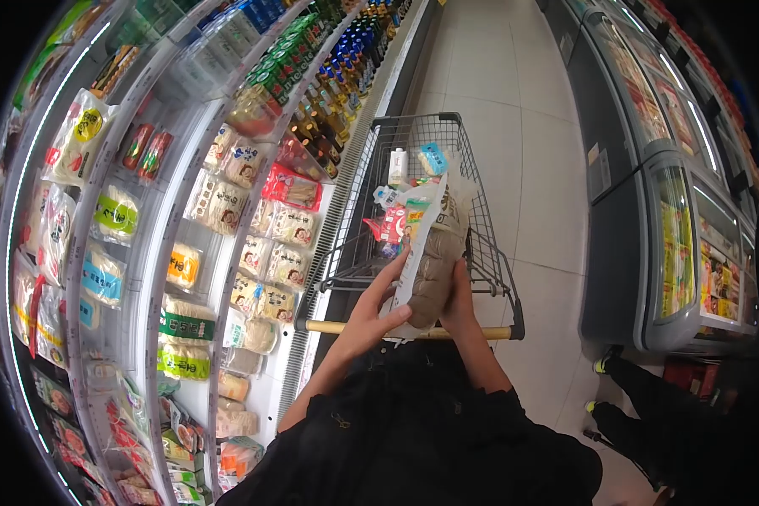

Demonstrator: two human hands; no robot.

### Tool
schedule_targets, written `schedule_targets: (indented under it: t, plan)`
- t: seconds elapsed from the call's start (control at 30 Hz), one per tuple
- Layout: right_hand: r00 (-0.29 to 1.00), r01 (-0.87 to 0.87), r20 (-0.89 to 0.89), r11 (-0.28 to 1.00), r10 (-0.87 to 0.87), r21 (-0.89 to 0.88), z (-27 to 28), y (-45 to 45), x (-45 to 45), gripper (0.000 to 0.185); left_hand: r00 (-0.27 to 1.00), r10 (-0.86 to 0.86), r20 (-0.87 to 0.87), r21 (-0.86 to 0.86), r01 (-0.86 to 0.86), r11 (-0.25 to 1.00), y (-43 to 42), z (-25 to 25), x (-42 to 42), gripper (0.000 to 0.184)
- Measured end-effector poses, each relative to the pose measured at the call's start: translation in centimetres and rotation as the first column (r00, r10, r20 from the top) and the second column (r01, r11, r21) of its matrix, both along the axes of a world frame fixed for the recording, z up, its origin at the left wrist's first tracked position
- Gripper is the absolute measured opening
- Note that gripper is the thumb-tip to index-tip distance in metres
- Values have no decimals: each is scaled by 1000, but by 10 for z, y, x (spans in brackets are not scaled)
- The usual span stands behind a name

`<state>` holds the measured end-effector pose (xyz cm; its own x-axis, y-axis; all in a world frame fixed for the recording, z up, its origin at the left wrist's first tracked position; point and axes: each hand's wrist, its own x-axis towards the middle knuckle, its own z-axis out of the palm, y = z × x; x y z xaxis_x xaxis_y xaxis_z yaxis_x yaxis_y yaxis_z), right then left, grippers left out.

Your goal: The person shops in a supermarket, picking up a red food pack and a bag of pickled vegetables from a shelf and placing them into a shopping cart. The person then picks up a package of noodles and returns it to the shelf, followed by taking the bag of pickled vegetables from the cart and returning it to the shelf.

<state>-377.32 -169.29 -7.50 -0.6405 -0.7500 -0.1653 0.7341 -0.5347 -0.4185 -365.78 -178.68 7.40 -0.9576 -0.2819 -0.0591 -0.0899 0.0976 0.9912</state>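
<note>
Between my two hands is a plastic package of greyish-brown noodles (435, 274), tilted on edge with its pale printed side toward the left. My left hand (381, 308) grips its left side, thumb laid along the lower edge. On the package's right side, my right hand (459, 302) is wrapped against it, its fingers partly hidden. Both hands are above the handle of a wire shopping cart (489, 221). Inside the cart lie a white carton (398, 164), a blue-labelled packet (433, 158) and a red packet (390, 226), partly covered by the held package.
A refrigerated shelf of packaged noodles (187, 314) runs along the left, with bottles (316, 118) farther up. Freezer cabinets (624, 244) line the right side. Tiled floor (497, 76) stretches ahead. Another person's dark-clothed legs (641, 392) are at the lower right.
</note>
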Motion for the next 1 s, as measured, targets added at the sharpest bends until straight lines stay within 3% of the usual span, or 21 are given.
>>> schedule_targets:
  t: [0.03,0.07,0.13,0.17,0.2,0.27,0.63,1.0]
  plan:
    - [982,-151,87,975,167,-164,1,11,-2,73,1000,2,-31,-14,-3,1000,2,-8,1,92]
    - [970,-180,105,939,219,-292,-17,11,-1,76,1000,0,-27,-13,0,1000,5,-4,-1,92]
    - [906,-198,229,837,355,-510,-22,15,6,78,980,-199,-21,-464,166,870,19,17,-6,90]
    - [833,-179,385,852,397,-491,32,24,-3,80,984,-177,-31,-572,128,810,32,25,-10,79]
    - [836,-175,348,807,425,-565,44,24,-6,80,981,-194,-28,-562,145,815,37,28,-11,79]
    - [850,-162,279,726,447,-668,58,24,-8,81,970,-242,-20,-801,129,585,43,29,-16,77]
    - [891,-157,160,620,424,-768,80,32,-19,81,918,-390,-67,-925,89,369,66,37,-15,66]
    - [903,-184,119,622,413,-761,83,31,-13,82,916,-392,-89,-923,73,379,63,35,-13,66]
